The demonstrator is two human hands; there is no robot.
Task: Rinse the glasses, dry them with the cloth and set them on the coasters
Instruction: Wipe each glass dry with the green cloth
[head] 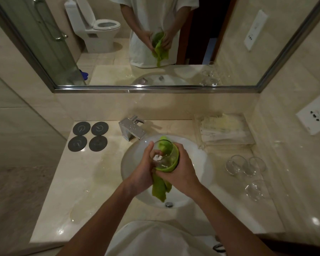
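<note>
Over the white sink (201, 163) I hold a clear glass (164, 156) wrapped in a green cloth (160, 187). My left hand (143, 172) grips the glass from the left, fingers reaching into its mouth. My right hand (181, 172) cups the cloth around the glass's right side; the cloth's end hangs down below both hands. Several dark round coasters (89, 135) lie bare on the counter at the back left. Three more clear glasses (246, 167) stand on the counter to the right of the sink.
A chrome faucet (132, 129) stands behind the sink. A clear tray with packets (224, 129) sits at the back right. A mirror (155, 43) fills the wall above. Water patches lie on the beige counter (81, 191) at the front left.
</note>
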